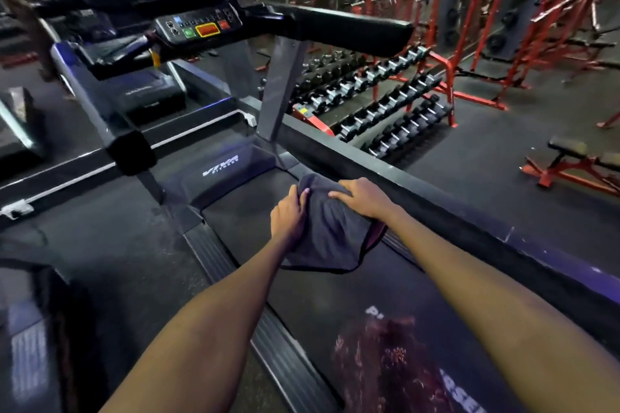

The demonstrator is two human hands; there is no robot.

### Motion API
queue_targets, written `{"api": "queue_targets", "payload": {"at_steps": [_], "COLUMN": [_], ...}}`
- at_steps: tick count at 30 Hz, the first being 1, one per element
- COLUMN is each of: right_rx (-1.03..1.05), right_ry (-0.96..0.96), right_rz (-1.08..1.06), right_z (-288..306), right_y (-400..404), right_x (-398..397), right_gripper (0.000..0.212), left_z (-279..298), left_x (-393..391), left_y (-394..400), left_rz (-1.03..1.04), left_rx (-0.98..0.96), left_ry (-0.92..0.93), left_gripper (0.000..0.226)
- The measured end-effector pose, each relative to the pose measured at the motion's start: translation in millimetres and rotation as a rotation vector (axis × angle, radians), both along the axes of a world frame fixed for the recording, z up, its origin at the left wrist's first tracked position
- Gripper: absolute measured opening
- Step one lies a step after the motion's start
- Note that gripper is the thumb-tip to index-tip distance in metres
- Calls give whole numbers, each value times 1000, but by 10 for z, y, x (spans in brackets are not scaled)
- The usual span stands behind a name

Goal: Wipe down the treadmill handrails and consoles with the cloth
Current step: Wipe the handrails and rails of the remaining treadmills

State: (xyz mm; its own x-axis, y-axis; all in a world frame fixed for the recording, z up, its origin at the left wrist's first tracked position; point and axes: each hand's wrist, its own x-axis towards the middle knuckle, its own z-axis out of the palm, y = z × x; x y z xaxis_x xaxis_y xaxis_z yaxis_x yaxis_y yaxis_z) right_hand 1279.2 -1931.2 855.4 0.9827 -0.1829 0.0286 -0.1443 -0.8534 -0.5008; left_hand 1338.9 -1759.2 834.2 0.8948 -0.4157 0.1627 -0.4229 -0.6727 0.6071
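Cloth [330,231], grey with a dark hem, hangs bunched between both hands above the treadmill belt [335,305], beside the right side rail [436,208]. The left hand [289,216] grips its left edge, fingers curled into the fabric, fingertips hidden in the folds. The right hand [360,196] clutches the top, fingers bent over it and close together. The console [198,27] sits well apart ahead, its upper screen cut off and blurred. The right handrail [349,32] juts out above a dumbbell rack [385,100].
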Motion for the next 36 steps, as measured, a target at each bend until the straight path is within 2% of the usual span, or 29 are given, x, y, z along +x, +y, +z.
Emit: {"api": "queue_targets", "payload": {"at_steps": [4,11,18,22,28,31,36], "right_rx": [42,-9,-6,-58,-31,17,6], "right_ry": [-4,34,37,-2,17,-1,69], "right_rz": [54,166,288,388,471,570,760], "right_z": [426,1514,2251,2428,2301,2300,2247], "right_y": [-372,-699,-468,-266,-3,229,661], "right_x": [264,649,1150,1676,2448,2766,3290], "right_gripper": [45,36,36,41,42,33,48], "left_z": [413,1420,2150,2284,2190,2130,2067], "left_x": [154,335,637,1018,1457,1570,1603], "left_y": [-342,-669,-420,-240,4,157,464], "left_rz": [72,188,330,426,551,678,853], "left_rx": [-4,-24,-11,-22,-75,-132,-191], "left_ry": [16,18,21,5,-1,1,31], "left_gripper": [36,36,37,36,37,37,36]}}
